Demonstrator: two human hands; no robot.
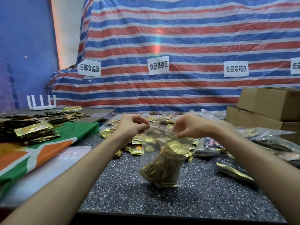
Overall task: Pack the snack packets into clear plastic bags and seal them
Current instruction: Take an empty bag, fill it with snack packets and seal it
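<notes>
A clear plastic bag (159, 158) hangs in mid-air above the speckled table (123, 189), filled with several gold snack packets. My left hand (131, 125) pinches the bag's top strip at its left end. My right hand (188, 126) pinches the same strip at its right end. The bag's bottom hovers close to the tabletop. Behind it lies a loose heap of gold and orange snack packets (136, 144).
Filled clear bags (233, 161) lie at the right. Stacked cardboard boxes (266, 106) stand at the far right. A green and orange cloth (48, 148) with dark packet stacks (27, 127) covers the left. A white router (42, 103) stands far left, before a striped tarp (178, 38).
</notes>
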